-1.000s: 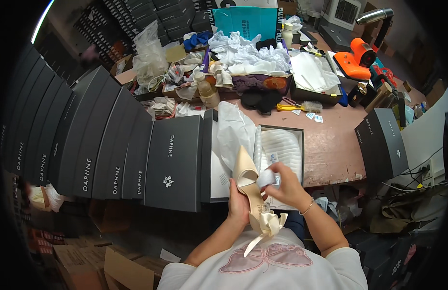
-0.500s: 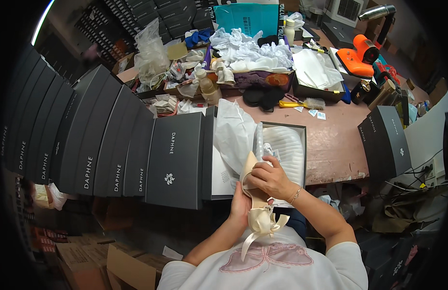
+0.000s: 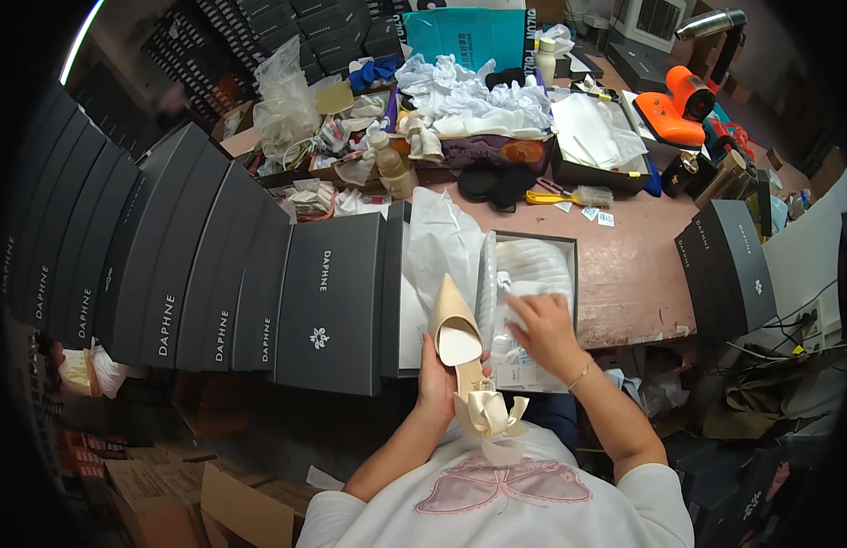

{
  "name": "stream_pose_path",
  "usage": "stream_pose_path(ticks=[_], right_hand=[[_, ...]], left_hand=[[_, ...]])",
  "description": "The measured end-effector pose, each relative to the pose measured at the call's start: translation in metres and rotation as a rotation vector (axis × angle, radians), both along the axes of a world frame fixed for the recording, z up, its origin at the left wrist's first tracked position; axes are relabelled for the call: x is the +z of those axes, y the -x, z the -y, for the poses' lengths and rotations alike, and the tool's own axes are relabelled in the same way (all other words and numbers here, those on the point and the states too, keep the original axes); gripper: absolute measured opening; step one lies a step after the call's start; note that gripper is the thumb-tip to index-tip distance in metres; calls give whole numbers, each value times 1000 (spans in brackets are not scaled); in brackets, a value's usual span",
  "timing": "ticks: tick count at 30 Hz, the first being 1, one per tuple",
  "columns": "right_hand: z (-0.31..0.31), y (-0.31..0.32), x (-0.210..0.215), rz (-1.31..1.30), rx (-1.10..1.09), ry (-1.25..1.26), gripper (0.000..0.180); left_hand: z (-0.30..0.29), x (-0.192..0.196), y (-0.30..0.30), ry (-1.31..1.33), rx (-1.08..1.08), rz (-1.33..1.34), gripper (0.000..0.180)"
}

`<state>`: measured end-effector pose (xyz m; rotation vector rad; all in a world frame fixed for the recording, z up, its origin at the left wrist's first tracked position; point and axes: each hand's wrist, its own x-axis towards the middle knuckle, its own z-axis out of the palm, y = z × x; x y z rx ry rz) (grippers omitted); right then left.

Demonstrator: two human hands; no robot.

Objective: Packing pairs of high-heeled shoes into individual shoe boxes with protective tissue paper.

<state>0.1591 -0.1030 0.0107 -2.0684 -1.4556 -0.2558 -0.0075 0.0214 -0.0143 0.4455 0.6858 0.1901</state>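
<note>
A cream pointed-toe shoe (image 3: 452, 306) with a satin bow at its heel end lies toe-up in my left hand (image 3: 436, 379). The fingers of that hand wrap round the shoe's left side and underside. My right hand (image 3: 548, 336) is apart from the shoe, its fingers bent loosely and spread, with nothing visible in them. It hovers over an open shoe box (image 3: 575, 274) lined with ribbed clear padding (image 3: 542, 260). A small white wad of paper (image 3: 504, 281) sits in the box near my right fingertips. White tissue paper (image 3: 439, 228) stands up behind the shoe.
Dark shoe boxes (image 3: 330, 306) stand in a row on the left; another dark box (image 3: 729, 269) is at the right edge. Behind are a bin of white crumpled paper (image 3: 473, 91), a bottle (image 3: 393, 169), a yellow-handled brush (image 3: 569, 195) and an orange device (image 3: 679, 110).
My right hand has come off the shoe and moved right over the box. The shoe has shifted slightly left in my left hand, and its opening now shows.
</note>
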Motion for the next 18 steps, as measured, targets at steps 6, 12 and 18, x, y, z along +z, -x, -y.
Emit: stream_pose_path(ticks=[6, 12, 18], right_hand=[[-28, 41, 23, -254, 280, 236, 36], [0, 36, -3, -136, 290, 40, 18], [10, 9, 2, -281, 19, -43, 31]], left_hand=[[22, 5, -8, -78, 92, -35, 60], [7, -1, -2, -161, 147, 29, 57], [-8, 1, -1, -180, -4, 4, 66]])
